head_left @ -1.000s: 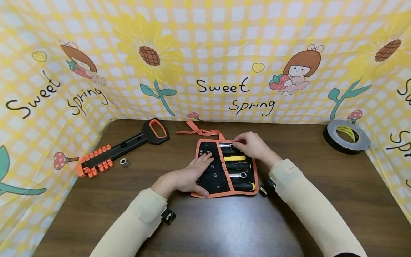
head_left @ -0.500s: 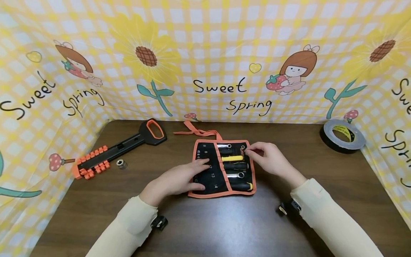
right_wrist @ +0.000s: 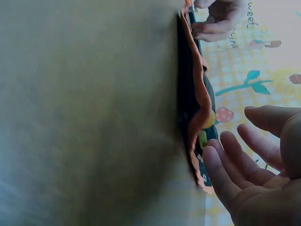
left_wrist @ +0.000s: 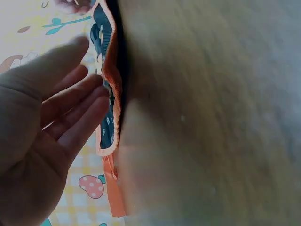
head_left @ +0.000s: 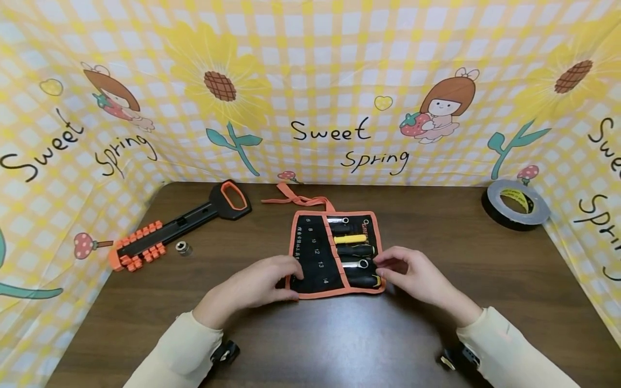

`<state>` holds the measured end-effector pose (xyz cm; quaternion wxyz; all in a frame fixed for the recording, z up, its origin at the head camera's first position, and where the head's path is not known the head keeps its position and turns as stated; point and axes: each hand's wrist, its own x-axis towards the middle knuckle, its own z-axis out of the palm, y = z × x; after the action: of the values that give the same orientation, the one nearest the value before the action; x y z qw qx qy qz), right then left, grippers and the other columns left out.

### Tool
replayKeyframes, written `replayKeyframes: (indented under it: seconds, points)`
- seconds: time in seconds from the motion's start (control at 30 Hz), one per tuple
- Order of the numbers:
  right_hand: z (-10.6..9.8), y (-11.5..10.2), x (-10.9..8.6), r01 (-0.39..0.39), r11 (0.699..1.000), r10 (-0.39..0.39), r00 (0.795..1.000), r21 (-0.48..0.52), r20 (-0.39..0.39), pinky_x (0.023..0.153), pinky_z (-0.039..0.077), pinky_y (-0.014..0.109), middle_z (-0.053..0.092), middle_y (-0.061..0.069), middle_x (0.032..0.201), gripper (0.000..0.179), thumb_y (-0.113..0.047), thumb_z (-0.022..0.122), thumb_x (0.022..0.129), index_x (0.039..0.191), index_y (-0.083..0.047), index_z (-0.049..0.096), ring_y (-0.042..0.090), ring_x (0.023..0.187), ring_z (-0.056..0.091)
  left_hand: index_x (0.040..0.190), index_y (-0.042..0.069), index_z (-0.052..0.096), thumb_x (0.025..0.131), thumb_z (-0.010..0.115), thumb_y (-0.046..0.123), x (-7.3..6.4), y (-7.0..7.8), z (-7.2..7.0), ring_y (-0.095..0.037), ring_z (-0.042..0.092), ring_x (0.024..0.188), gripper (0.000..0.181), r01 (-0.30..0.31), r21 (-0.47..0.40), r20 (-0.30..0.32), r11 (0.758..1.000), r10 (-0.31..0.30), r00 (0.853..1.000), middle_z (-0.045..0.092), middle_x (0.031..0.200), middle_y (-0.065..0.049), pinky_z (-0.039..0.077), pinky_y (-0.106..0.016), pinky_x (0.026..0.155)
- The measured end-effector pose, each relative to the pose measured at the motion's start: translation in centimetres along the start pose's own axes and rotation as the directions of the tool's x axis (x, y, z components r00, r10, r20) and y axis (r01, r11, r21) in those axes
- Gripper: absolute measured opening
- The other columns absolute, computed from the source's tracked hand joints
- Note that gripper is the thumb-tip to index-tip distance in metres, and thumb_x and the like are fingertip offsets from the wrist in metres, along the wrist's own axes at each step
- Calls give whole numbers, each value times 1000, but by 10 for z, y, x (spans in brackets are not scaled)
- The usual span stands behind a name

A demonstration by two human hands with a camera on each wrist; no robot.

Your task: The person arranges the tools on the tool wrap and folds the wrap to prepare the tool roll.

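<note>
A black tool pouch with orange trim [head_left: 309, 253] lies unrolled on the table in front of me, its left part printed with numbers. In its pockets sit a ring-ended wrench [head_left: 356, 264], a smaller wrench [head_left: 339, 220], a yellow handle [head_left: 350, 238] and black handles [head_left: 356, 250]. My left hand [head_left: 259, 281] is at the pouch's lower left edge, fingers loosely bent over it. At the right edge my right hand [head_left: 419, 276] has its fingertips near the wrench and the lowest black handle. Both wrist views show the fingers extended, pinching nothing.
An orange tie strap [head_left: 298, 198] trails from the pouch's top. To the left lie a black rack with orange clips and handle [head_left: 184, 223] and a metal socket [head_left: 183, 248]. A tape roll [head_left: 516, 205] lies far right. Patterned cloth rises behind the table.
My right hand has moved from the small wrench at the pouch's top down along its right edge. My left hand, earlier spread flat on the pouch, has drawn back to the lower left edge.
</note>
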<state>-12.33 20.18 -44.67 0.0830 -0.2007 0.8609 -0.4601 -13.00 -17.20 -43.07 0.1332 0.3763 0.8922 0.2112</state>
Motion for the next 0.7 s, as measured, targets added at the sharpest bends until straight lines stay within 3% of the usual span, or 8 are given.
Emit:
replayKeyframes:
  seconds: [0.17, 0.4, 0.7]
  points:
    - [7, 2, -7, -51, 997, 48, 997, 57, 59, 84, 61, 23, 77, 11, 116, 22, -7, 78, 98, 119, -3, 76, 8, 99, 73, 112, 16, 76, 94, 86, 23, -2, -2, 3, -13, 59, 116, 22, -14, 0, 62, 1000, 14, 998, 65, 125, 5, 57, -36, 102]
    - [12, 2, -12, -8, 999, 7, 999, 33, 41, 92, 63, 30, 75, 11, 121, 22, -8, 81, 96, 119, -6, 77, 14, 105, 74, 99, 19, 75, 100, 77, 14, 2, -5, 2, -9, 59, 96, 6, -27, -16, 13, 1000, 27, 1000, 66, 106, 8, 57, -30, 89]
    - [15, 1, -15, 49, 999, -49, 998, -6, 51, 92, 63, 31, 73, 11, 125, 33, -5, 85, 92, 124, -5, 75, 16, 104, 74, 101, 17, 77, 103, 72, 12, 9, -11, 2, -4, 60, 79, 8, 117, -194, -61, 974, -131, 989, 71, 89, 10, 55, -23, 75]
